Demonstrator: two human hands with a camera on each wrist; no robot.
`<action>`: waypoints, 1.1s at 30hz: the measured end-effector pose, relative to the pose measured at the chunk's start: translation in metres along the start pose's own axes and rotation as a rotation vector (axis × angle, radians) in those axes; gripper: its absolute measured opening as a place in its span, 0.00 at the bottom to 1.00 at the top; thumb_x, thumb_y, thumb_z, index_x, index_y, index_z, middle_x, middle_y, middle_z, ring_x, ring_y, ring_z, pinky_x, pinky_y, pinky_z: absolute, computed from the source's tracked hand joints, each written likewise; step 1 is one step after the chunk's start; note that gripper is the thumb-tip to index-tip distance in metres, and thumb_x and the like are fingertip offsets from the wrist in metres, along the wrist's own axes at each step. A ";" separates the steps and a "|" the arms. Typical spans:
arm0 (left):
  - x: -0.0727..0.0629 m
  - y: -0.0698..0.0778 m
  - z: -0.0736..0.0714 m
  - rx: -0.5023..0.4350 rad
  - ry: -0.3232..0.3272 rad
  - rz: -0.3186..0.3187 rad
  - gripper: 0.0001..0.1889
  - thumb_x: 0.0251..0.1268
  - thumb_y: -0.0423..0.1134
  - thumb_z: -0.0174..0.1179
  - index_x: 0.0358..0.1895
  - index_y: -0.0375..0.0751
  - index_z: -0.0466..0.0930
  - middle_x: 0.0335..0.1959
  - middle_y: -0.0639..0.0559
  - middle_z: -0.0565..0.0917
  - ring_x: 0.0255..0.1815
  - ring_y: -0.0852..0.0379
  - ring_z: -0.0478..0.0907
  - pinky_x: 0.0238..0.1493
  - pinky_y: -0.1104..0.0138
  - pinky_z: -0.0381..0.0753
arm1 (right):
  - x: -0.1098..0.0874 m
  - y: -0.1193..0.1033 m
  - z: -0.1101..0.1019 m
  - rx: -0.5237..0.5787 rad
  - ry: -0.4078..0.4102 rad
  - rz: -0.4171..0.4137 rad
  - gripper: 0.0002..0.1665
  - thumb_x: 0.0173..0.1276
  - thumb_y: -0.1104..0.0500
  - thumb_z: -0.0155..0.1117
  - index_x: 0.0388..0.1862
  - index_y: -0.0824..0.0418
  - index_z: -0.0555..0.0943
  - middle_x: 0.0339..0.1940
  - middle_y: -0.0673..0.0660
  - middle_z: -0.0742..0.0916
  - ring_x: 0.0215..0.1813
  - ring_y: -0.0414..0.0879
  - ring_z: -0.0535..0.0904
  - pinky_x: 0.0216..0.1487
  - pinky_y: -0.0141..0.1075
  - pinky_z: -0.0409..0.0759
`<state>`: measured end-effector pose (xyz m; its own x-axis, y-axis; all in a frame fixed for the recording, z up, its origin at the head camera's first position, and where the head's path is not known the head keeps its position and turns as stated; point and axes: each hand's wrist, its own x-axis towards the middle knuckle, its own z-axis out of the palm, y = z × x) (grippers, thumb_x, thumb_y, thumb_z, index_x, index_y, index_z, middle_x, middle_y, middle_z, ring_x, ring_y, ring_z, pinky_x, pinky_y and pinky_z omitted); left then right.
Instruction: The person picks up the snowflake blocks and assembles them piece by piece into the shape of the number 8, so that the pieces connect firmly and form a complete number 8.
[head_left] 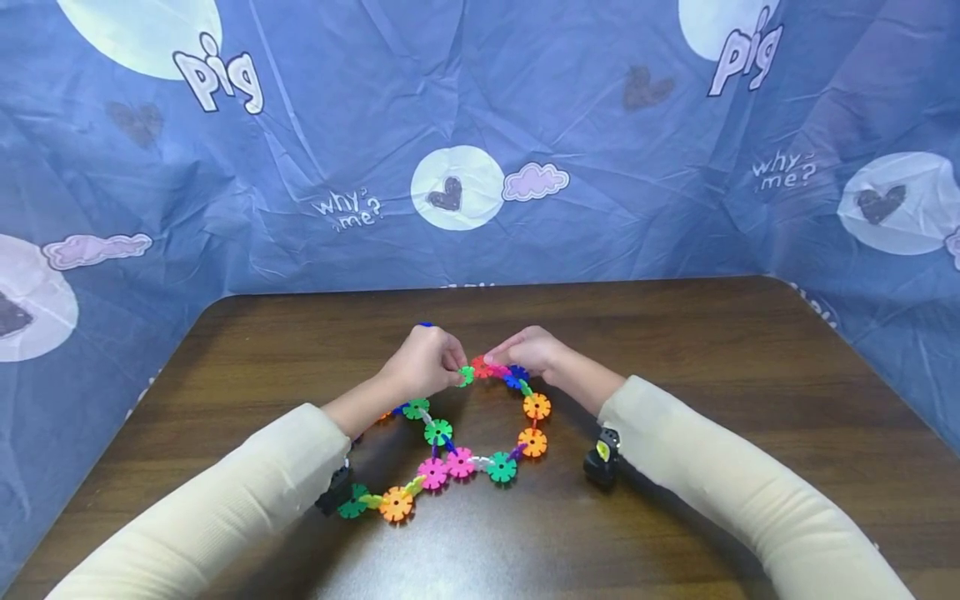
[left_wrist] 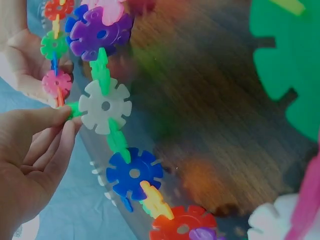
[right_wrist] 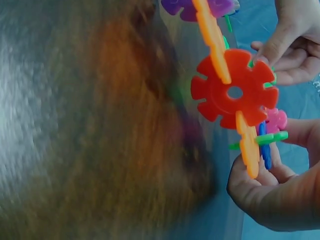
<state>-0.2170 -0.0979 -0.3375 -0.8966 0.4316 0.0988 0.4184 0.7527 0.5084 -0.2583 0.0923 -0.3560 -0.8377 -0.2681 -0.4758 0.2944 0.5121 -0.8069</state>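
Note:
Notched plastic flower discs in many colours are slotted together into a looped chain over the table. My left hand [head_left: 426, 362] pinches a small green disc [head_left: 466, 376] between thumb and fingertips at the far side of the right loop. In the left wrist view that green disc sits beside a white disc [left_wrist: 105, 106]. Close by, my right hand [head_left: 534, 350] holds the chain near a red disc [head_left: 482, 367] and a blue disc [head_left: 516, 377]. The right wrist view shows its fingers curled behind an orange disc [right_wrist: 248, 145], below a larger red disc [right_wrist: 234, 90].
The chain's left loop, with an orange disc [head_left: 396, 504] at its near side, lies partly under my left forearm. Two pink discs stand side by side where the loops meet. Beyond the brown wooden table [head_left: 712, 350] hangs a printed blue cloth [head_left: 585, 100].

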 end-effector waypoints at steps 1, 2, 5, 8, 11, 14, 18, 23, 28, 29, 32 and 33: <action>0.000 0.001 0.000 0.002 0.008 0.006 0.04 0.49 0.30 0.72 0.24 0.37 0.85 0.21 0.48 0.87 0.21 0.63 0.80 0.26 0.72 0.81 | -0.001 -0.001 0.001 0.003 0.008 0.003 0.20 0.65 0.53 0.65 0.52 0.63 0.83 0.62 0.60 0.81 0.66 0.55 0.74 0.69 0.52 0.70; 0.000 0.001 0.000 0.005 0.018 0.015 0.04 0.49 0.30 0.71 0.24 0.37 0.85 0.20 0.48 0.87 0.21 0.63 0.80 0.26 0.72 0.81 | -0.002 -0.001 0.003 0.009 0.023 0.011 0.20 0.65 0.53 0.65 0.52 0.63 0.83 0.62 0.61 0.81 0.65 0.55 0.74 0.69 0.51 0.71; -0.001 0.003 0.002 0.016 0.049 0.042 0.04 0.50 0.27 0.69 0.23 0.36 0.84 0.19 0.48 0.86 0.20 0.65 0.79 0.26 0.73 0.80 | -0.005 -0.003 0.008 0.035 0.080 0.038 0.19 0.66 0.55 0.65 0.51 0.63 0.83 0.60 0.62 0.82 0.63 0.55 0.75 0.68 0.50 0.71; -0.002 0.004 0.004 0.035 0.076 0.072 0.06 0.47 0.22 0.64 0.22 0.34 0.84 0.17 0.48 0.86 0.19 0.66 0.76 0.25 0.74 0.76 | -0.008 -0.005 0.014 0.038 0.155 0.059 0.16 0.65 0.55 0.66 0.48 0.63 0.85 0.57 0.61 0.84 0.61 0.55 0.76 0.66 0.48 0.73; -0.003 0.006 0.006 0.051 0.094 0.077 0.09 0.44 0.18 0.58 0.21 0.33 0.83 0.17 0.47 0.86 0.19 0.66 0.74 0.22 0.76 0.73 | -0.010 -0.006 0.021 0.036 0.204 0.075 0.16 0.64 0.56 0.67 0.46 0.64 0.85 0.55 0.62 0.84 0.57 0.53 0.77 0.64 0.47 0.74; -0.004 0.007 0.007 0.039 0.092 0.029 0.10 0.43 0.18 0.56 0.22 0.33 0.83 0.16 0.47 0.85 0.17 0.65 0.74 0.19 0.77 0.69 | -0.011 -0.006 0.025 0.062 0.213 0.094 0.18 0.62 0.56 0.69 0.47 0.67 0.84 0.57 0.62 0.83 0.57 0.53 0.76 0.65 0.47 0.73; -0.005 0.007 0.003 0.043 0.074 0.018 0.08 0.45 0.19 0.59 0.22 0.34 0.84 0.16 0.48 0.85 0.16 0.66 0.72 0.18 0.77 0.68 | -0.011 -0.006 0.024 0.078 0.148 0.106 0.20 0.63 0.55 0.67 0.50 0.66 0.83 0.61 0.61 0.81 0.61 0.54 0.75 0.69 0.50 0.70; 0.000 0.005 -0.014 0.029 0.005 0.072 0.04 0.47 0.28 0.71 0.22 0.37 0.85 0.19 0.48 0.87 0.20 0.64 0.80 0.23 0.74 0.78 | -0.007 -0.011 0.011 0.091 -0.096 0.031 0.21 0.70 0.57 0.60 0.58 0.67 0.79 0.50 0.57 0.87 0.52 0.47 0.81 0.60 0.41 0.76; 0.010 -0.006 -0.041 -0.074 -0.078 -0.075 0.11 0.47 0.37 0.75 0.32 0.36 0.88 0.29 0.44 0.89 0.28 0.56 0.87 0.29 0.71 0.83 | -0.001 -0.015 -0.001 0.177 -0.257 0.008 0.23 0.72 0.63 0.55 0.62 0.73 0.73 0.24 0.45 0.87 0.31 0.35 0.80 0.38 0.26 0.78; 0.013 -0.010 -0.047 -0.089 -0.082 -0.122 0.12 0.48 0.38 0.74 0.34 0.35 0.88 0.31 0.43 0.89 0.28 0.56 0.87 0.29 0.72 0.83 | -0.001 -0.015 -0.001 0.182 -0.266 0.011 0.23 0.72 0.64 0.55 0.63 0.74 0.72 0.22 0.43 0.86 0.29 0.34 0.80 0.37 0.25 0.77; 0.018 -0.024 -0.061 -0.080 -0.078 -0.254 0.12 0.53 0.37 0.71 0.38 0.33 0.87 0.33 0.41 0.89 0.26 0.56 0.86 0.27 0.74 0.80 | 0.000 -0.012 0.001 0.191 -0.272 0.015 0.24 0.71 0.65 0.55 0.63 0.74 0.71 0.22 0.42 0.86 0.30 0.33 0.80 0.37 0.25 0.78; 0.019 -0.029 -0.063 -0.051 -0.074 -0.284 0.12 0.54 0.37 0.70 0.39 0.32 0.86 0.34 0.41 0.89 0.28 0.55 0.86 0.30 0.72 0.81 | 0.000 -0.011 0.002 0.194 -0.268 0.019 0.24 0.71 0.64 0.55 0.63 0.74 0.71 0.22 0.43 0.86 0.30 0.33 0.80 0.37 0.25 0.78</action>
<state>-0.2551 -0.1429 -0.2963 -0.9629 0.2440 -0.1150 0.1431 0.8234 0.5492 -0.2601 0.0853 -0.3479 -0.6882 -0.4780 -0.5458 0.4128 0.3607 -0.8364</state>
